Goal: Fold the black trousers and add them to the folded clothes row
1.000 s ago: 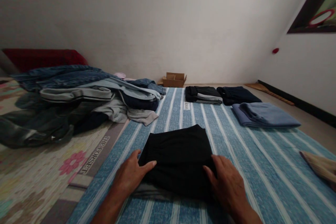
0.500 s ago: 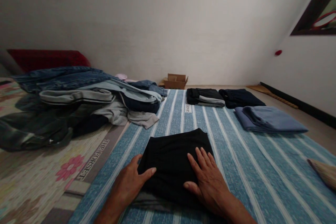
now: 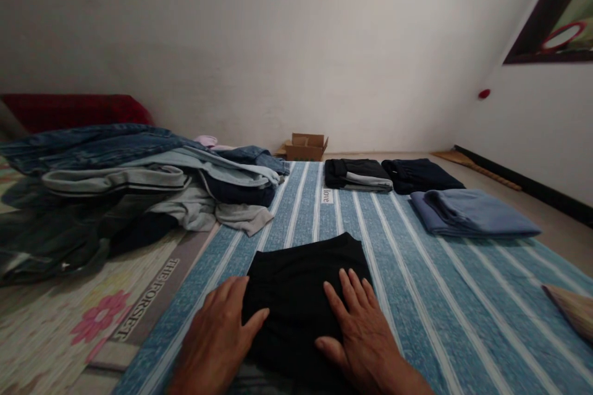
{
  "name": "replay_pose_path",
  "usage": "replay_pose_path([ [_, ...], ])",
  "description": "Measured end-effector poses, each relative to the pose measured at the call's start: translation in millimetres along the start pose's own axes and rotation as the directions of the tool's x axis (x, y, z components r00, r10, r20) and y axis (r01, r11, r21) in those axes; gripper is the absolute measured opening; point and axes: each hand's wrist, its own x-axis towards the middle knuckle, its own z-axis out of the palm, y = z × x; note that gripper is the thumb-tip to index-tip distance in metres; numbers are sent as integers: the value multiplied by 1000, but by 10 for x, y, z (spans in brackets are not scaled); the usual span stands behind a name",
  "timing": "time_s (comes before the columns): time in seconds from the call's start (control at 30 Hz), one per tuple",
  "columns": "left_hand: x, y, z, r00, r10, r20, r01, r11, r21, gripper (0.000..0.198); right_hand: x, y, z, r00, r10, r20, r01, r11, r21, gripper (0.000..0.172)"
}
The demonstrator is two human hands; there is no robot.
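Note:
Black pants (image 3: 296, 302), folded into a compact block, lie in front of me on a blue striped sheet (image 3: 412, 296). At their left edge is my left hand (image 3: 217, 327), its thumb stretched over the cloth and its fingers along the side. My right hand (image 3: 361, 327) rests flat on the right half of the pants, fingers spread. A grey layer shows faintly at the near end, mostly hidden under the black cloth and my hands.
A loose heap of jeans and other clothes (image 3: 152, 166) covers the left side, on a flowered mat (image 3: 148, 284). Folded black-and-grey clothing (image 3: 356, 174), dark navy clothing (image 3: 421, 174) and blue-grey clothing (image 3: 477, 213) lie at the far right. A cardboard box (image 3: 306, 147) stands by the wall.
My left hand has shifted forward along the left edge of the pants, its fingers straighter. My right hand stays flat on them. The whole view has turned slightly to the right.

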Motion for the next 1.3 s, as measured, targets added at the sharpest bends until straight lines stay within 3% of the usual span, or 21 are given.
replay_pose_path([
  [0.07,34,175,-12,991,127,-32,-129,990,-49,48,2,9,22,1000,-5,-24,5,1000,-6,76],
  [0.13,96,417,-36,965,261,5,-258,955,-149,43,-1,12,48,999,-10,-47,9,1000,-16,75],
  [0.23,255,815,-70,871,477,117,-422,849,-317,34,-20,-8,86,996,-24,-88,22,999,-27,76],
  [0.33,475,1132,-28,769,603,211,-487,767,-418,27,-37,-51,98,990,-81,-119,77,996,-36,80],
  [0.43,691,1330,129,675,690,261,-518,695,-499,27,-28,-86,61,981,-145,-126,139,989,-54,86],
  [0.57,885,1446,441,514,810,282,-627,580,-521,20,3,-106,-12,973,-200,-113,191,978,-85,87],
  [0.63,939,1442,596,473,830,294,-644,554,-528,18,8,-108,-10,969,-224,-105,214,972,-99,85],
  [0.73,981,1375,778,461,851,251,-592,506,-627,23,1,-96,71,960,-247,-133,230,964,-132,80],
  [0.83,998,1295,877,493,847,198,-517,468,-716,28,-8,-66,187,945,-282,-165,254,952,-170,77],
  [0.93,1007,1258,909,516,832,205,-472,476,-742,29,-12,-44,258,943,-305,-133,279,942,-184,72],
  [1.07,1026,1261,916,512,830,222,-443,477,-759,28,-15,-44,273,949,-309,-56,295,938,-182,61],
  [1.3,1038,1258,951,539,810,231,-361,470,-806,27,-30,-19,305,937,-347,-44,334,925,-178,71],
])
